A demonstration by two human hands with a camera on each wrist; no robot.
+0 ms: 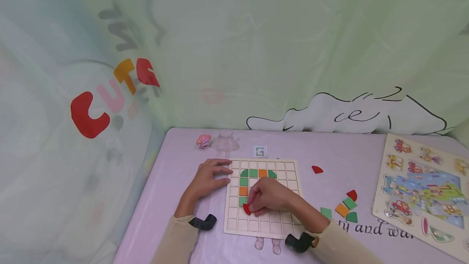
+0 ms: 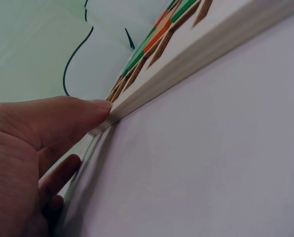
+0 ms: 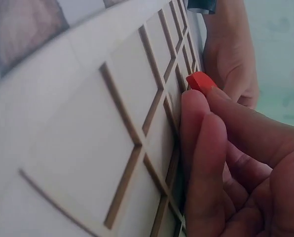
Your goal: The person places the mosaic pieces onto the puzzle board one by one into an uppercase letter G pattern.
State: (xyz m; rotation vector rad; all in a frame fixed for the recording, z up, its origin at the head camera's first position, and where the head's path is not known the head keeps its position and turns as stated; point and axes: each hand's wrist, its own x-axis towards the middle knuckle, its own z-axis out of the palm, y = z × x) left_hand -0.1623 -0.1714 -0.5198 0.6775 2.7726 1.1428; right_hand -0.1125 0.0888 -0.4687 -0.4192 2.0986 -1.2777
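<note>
A wooden grid board (image 1: 234, 225) lies on the table, with green and orange tiles in its cells along an upper row and a left column. My right hand (image 1: 269, 194) is over the middle of the board and pinches a red quarter-circle tile (image 1: 247, 209) between thumb and fingertips, just below the lowest green tile of the column. In the right wrist view the red tile (image 3: 201, 82) stands tilted close over the grid. My left hand (image 1: 210, 178) rests at the board's left edge, fingers extended; in the left wrist view its thumb (image 2: 100, 109) touches the edge.
Right of the board lie a loose red tile (image 1: 317, 169) and a small group of tiles with an orange square (image 1: 342, 210). A small pattern card (image 1: 260, 152) and a pink figurine (image 1: 204, 141) sit behind it. A vehicle puzzle board (image 1: 381, 182) stands at far right.
</note>
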